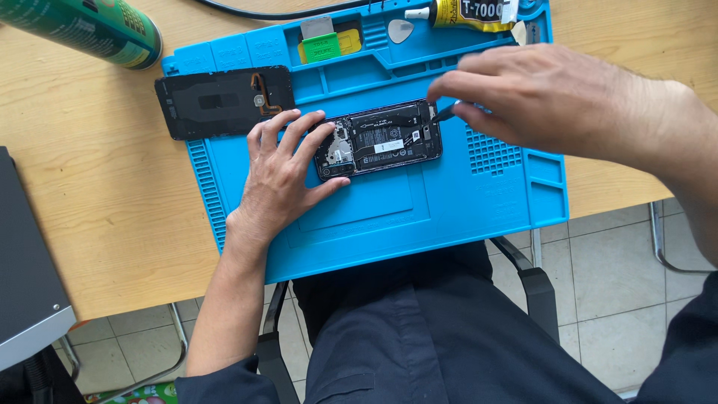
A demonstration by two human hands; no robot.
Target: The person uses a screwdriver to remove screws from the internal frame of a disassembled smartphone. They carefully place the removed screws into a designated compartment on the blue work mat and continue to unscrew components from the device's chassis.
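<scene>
Blue silicone repair mat (449, 217) covers the wooden surface (97, 194); an opened smartphone (381, 140), battery exposed, lies near the mat's middle. Your left hand (280, 176) rests flat with fingers spread, pinning the phone's camera end. Your right hand (538, 93) is pinched shut on a thin dark tool (444, 113), its tip at the phone's other end. The detached back cover (224, 101) lies on the mat's upper left corner. A glue tube (471, 13) and a green spray can (90, 28) sit at the far edge.
</scene>
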